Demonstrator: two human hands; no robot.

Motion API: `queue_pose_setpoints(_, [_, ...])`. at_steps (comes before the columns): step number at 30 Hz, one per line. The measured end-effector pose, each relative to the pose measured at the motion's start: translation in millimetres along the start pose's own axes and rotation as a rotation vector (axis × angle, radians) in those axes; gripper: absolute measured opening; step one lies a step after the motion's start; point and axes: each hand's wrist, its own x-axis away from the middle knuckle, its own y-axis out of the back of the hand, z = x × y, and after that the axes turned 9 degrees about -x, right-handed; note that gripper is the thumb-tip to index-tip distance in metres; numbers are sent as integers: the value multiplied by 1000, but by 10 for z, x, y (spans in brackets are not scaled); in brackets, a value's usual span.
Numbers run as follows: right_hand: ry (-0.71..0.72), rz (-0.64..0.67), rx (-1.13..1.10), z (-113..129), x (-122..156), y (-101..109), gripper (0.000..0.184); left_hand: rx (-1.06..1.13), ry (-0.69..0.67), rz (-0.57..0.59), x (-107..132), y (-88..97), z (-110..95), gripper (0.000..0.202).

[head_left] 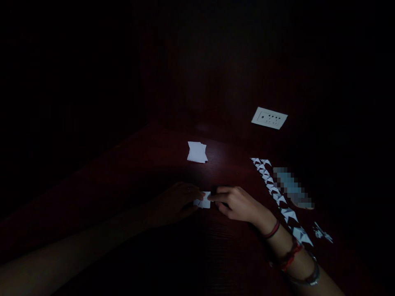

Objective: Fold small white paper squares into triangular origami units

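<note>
While the left hand (177, 202) and right hand (236, 203) touch one small white paper (205, 204) on the dark table (220, 157) between them, I cannot tell whether either pinches it. Beyond: one stack of white paper (197, 152). To the right: one row of folded papers (289, 213), one pixelated object (293, 187) beside it, one small white item (321, 233), one socket plate (269, 118).

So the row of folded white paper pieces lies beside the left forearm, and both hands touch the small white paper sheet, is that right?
Not the left: the head view shows the row of folded white paper pieces beside the right forearm. The left hand and right hand do touch the sheet.
</note>
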Motion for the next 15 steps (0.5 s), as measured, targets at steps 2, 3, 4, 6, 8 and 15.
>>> queue_pose_setpoints(2, [-1, -2, 2, 2, 2, 0, 36, -14, -1, 7, -4, 6, 0, 32])
queue_pose_setpoints(3, [-1, -2, 3, 2, 3, -1, 36, -21, 3, 6, -5, 4, 2, 33])
queue_pose_setpoints(4, [0, -3, 2, 2, 4, -2, 35, -27, 5, 1, -6, 1, 5, 34])
queue_pose_setpoints(6, [0, -3, -1, 0, 4, -4, 36, -31, -11, -15, -9, -11, 14, 33])
queue_pose_setpoints(8, [-1, -2, -9, -4, 2, -6, 36, -31, -38, -20, -13, -19, 20, 31])
queue_pose_setpoints(15, [11, -29, -67, -23, -4, -25, 34, -22, -18, 9, -43, 38, -26, 30])
